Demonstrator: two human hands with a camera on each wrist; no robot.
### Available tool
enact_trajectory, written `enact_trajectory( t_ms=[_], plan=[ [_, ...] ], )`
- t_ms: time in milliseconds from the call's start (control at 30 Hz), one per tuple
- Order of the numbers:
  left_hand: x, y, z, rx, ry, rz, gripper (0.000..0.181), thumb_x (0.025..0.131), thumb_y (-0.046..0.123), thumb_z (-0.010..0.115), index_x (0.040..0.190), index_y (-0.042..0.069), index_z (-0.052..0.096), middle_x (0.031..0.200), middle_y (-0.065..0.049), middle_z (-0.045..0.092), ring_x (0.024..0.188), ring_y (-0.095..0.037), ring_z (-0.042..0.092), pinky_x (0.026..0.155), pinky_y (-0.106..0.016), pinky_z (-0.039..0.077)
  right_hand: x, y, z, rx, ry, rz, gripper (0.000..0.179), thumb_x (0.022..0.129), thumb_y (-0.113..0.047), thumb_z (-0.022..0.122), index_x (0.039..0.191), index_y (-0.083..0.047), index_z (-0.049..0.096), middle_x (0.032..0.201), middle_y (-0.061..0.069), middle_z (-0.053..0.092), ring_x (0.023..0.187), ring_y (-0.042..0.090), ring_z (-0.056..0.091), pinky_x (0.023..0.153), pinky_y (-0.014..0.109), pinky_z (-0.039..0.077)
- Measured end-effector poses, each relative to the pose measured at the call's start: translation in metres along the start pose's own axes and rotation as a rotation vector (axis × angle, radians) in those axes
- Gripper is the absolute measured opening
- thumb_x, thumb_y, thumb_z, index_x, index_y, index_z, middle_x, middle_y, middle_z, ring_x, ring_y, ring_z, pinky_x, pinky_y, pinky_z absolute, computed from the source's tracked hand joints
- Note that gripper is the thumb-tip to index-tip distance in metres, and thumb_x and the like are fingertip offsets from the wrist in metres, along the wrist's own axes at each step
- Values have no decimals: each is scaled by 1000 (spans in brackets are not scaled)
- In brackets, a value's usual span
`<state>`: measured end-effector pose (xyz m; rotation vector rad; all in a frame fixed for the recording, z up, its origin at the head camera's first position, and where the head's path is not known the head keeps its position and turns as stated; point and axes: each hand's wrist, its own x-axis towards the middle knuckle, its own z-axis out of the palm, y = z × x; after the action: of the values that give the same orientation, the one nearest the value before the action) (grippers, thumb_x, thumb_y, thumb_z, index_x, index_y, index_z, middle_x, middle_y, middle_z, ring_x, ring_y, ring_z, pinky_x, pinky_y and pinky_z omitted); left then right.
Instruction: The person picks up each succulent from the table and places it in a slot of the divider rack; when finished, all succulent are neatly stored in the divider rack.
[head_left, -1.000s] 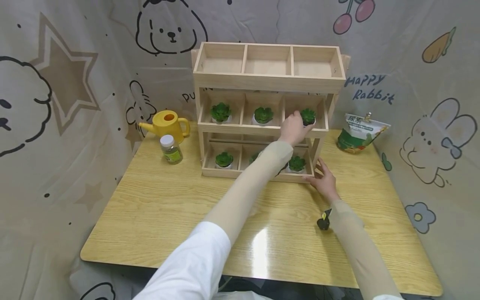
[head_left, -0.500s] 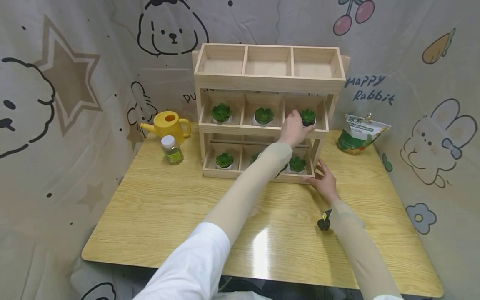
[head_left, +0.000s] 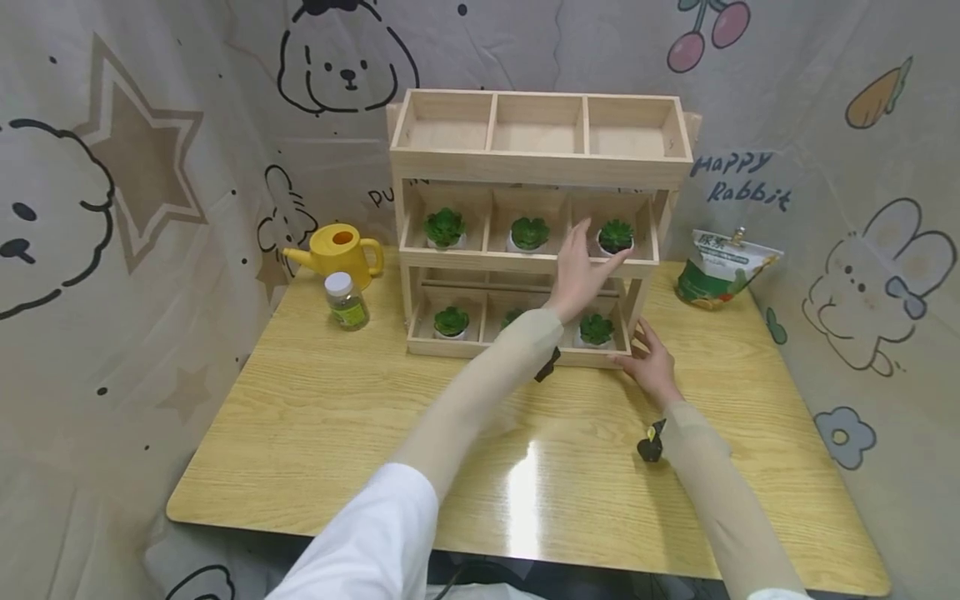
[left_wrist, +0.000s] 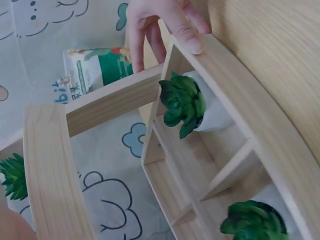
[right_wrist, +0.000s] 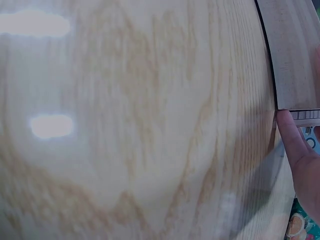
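A three-tier wooden shelf (head_left: pixel 540 169) with divided compartments stands on the table. My left hand (head_left: pixel 579 271) is in front of the middle tier, fingers extended and thumb spread, holding nothing. Just beyond its thumb, a potted succulent (head_left: pixel 617 237) sits upright in the right compartment. My right hand (head_left: pixel 651 365) grips the shelf's lower right corner; in the left wrist view its thumb (left_wrist: pixel 190 41) presses on the front board. Below, another succulent (head_left: pixel 597 329) occupies the bottom right compartment. More succulents stand in the other compartments of these two tiers, one partly hidden by my left arm.
Left of the shelf are a yellow watering can (head_left: pixel 341 252) and a white-capped jar (head_left: pixel 347 301). A clipped green and white bag (head_left: pixel 723 267) stands on the right. Patterned cloth (head_left: pixel 885 333) hangs behind and beside the wooden table (head_left: pixel 315 442).
My left hand has let go of the succulent in the middle tier's right compartment and drawn back to the left, its fingers spreading. The right hand stays at the shelf corner.
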<state>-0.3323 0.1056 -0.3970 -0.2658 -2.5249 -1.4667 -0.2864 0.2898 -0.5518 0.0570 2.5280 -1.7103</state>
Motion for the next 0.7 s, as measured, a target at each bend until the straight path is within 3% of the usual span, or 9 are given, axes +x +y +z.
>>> enact_trajectory(
  t_ms=[300,500,633,700],
  plan=[
    [-38,-32,-16,29,-18,176,83,87,43,68,151,10,27,158,-5,25,147,-14,17,119,-34,19,0,1,0,25,-17,14,103,80,-30,78,155,-28,7,157,18,23,136,40,36,75,17,52],
    [-63,-49,-23,204,-36,270,83,86,46,68,150,10,30,157,-4,29,147,-18,18,120,-38,16,1,4,-6,-5,1,0,102,80,-30,78,155,-29,8,155,20,25,134,42,40,71,15,51],
    [-76,-61,-33,339,-64,299,83,85,50,67,150,12,31,156,-5,30,147,-21,21,120,-41,13,-5,1,-9,-65,21,-4,101,81,-31,77,155,-27,9,154,22,28,131,43,43,84,33,55],
    [-82,-67,-41,395,-84,313,84,84,52,67,150,14,32,156,-4,30,146,-21,22,120,-46,13,-9,-1,-10,-113,29,-8,100,82,-34,76,155,-25,9,154,24,27,131,44,42,93,45,51]
  ],
)
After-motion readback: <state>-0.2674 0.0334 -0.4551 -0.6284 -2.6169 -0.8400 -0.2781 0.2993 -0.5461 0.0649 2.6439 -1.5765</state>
